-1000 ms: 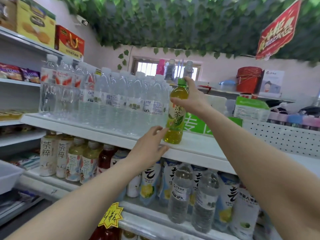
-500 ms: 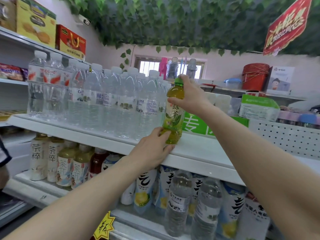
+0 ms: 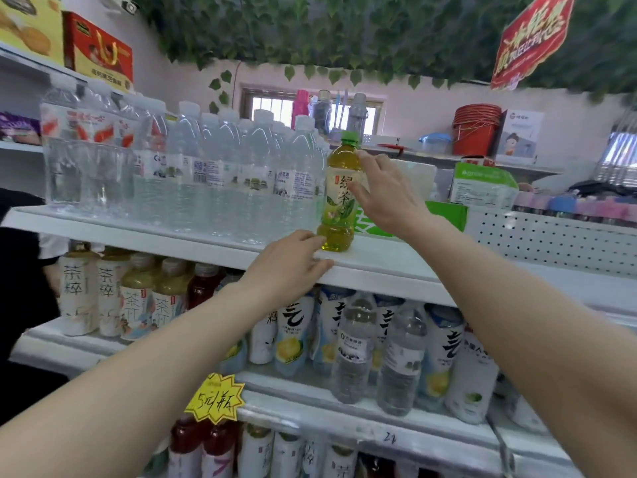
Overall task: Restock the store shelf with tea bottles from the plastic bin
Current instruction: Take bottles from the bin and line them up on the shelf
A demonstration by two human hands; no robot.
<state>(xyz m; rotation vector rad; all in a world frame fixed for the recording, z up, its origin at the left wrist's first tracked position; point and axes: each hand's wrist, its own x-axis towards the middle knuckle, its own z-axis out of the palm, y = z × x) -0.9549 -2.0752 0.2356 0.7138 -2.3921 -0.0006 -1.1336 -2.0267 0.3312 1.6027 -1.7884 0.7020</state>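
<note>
A green tea bottle (image 3: 339,198) with a green cap and yellow-green label stands upright on the white top shelf (image 3: 379,260), right beside a row of clear water bottles (image 3: 213,181). My right hand (image 3: 382,194) is open beside the bottle's right side, fingertips touching or nearly touching its shoulder and label. My left hand (image 3: 289,267) lies on the shelf's front edge, fingers extended toward the bottle's base. The plastic bin is out of view.
The shelf below holds tea and flavoured drink bottles (image 3: 144,298) and water bottles (image 3: 355,350). A yellow star price tag (image 3: 215,398) hangs on the lower rail. A green box (image 3: 444,215) and a perforated white panel (image 3: 551,236) lie to the right.
My right hand has let go of the bottle's neck and opened beside it. The bottle now stands on the shelf by itself. My left hand slid from the bottle's base to the shelf edge.
</note>
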